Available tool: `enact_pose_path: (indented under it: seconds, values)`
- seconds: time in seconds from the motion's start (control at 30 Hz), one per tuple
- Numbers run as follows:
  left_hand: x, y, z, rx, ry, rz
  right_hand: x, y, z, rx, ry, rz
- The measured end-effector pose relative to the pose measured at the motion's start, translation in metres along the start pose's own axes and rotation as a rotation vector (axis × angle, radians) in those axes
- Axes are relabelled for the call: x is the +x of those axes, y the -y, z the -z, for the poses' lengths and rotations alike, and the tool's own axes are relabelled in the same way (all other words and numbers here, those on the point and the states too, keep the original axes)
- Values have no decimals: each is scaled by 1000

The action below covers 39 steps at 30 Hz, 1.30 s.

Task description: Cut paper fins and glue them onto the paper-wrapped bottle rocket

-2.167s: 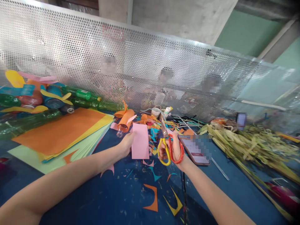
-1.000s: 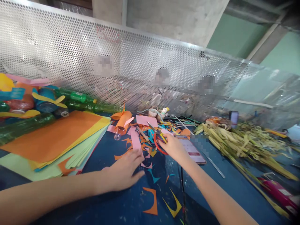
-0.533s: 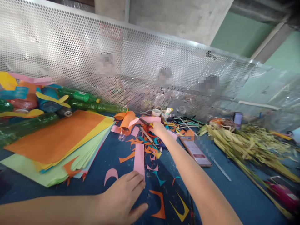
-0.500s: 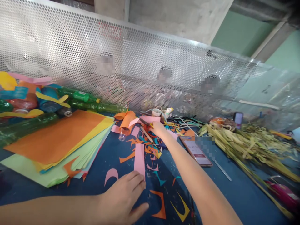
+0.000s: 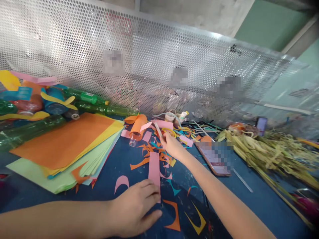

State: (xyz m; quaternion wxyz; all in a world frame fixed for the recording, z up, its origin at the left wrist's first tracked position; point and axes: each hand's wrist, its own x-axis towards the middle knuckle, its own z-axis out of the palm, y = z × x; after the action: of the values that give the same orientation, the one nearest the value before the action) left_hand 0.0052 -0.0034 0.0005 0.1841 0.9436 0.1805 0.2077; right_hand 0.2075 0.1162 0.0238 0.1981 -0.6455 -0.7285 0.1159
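My left hand [image 5: 139, 205] lies with its fingers on the lower end of a pink paper strip [image 5: 154, 167], thumb spread apart. Farther forward, my right hand [image 5: 170, 143] is closed round a thin pale stick-like tool [image 5: 158, 129], its upper end pointing up and left. Orange paper scraps [image 5: 147, 151] lie below and beside my right hand. To its left rests a small clear bottle [image 5: 133, 137] wrapped in orange paper [image 5: 139, 123], with a pink piece across it.
At left are stacked coloured sheets [image 5: 67, 142] and green bottles [image 5: 32, 131]. A phone [image 5: 211, 161] and dried husks [image 5: 251, 146] lie at right. Behind stands a perforated metal screen [image 5: 149, 59], with people visible through it.
My right hand has lifted the pale tool from among the scraps and now holds it. My left hand stays on the pink strip. The view has shifted slightly.
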Motion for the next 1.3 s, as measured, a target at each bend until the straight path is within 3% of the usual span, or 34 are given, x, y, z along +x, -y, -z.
enact_pose_path:
  seconds: [0.13, 0.2, 0.27, 0.37, 0.53, 0.87, 1.17, 1.23, 1.3]
  values:
    - [2, 1, -1, -20, -8, -21, -42, 5, -5, 292, 29, 36]
    - [2, 2, -4, -19, -17, -52, -63, 7, -14, 779, 15, 26]
    - [1, 2, -6, -21, -24, -83, -76, 7, -25, 1106, -30, -44]
    - [1, 1, -6, -17, -25, -95, -79, 3, -37, 1392, -77, -171]
    - [1, 0, -6, 30, -7, -102, -69, -4, -42, 1645, -72, -244]
    - [2, -3, -8, 75, 7, -118, -71, -2, -37, 1700, -60, -247]
    - [0, 1, -7, -110, -28, -165, -71, 0, -37, 1604, -57, -201]
    - [0, 5, -4, -139, -90, -98, -71, 0, -37, 1592, -68, -205]
    - [1, 14, -1, -131, -225, 75, -71, 0, -36, 1576, -66, -215]
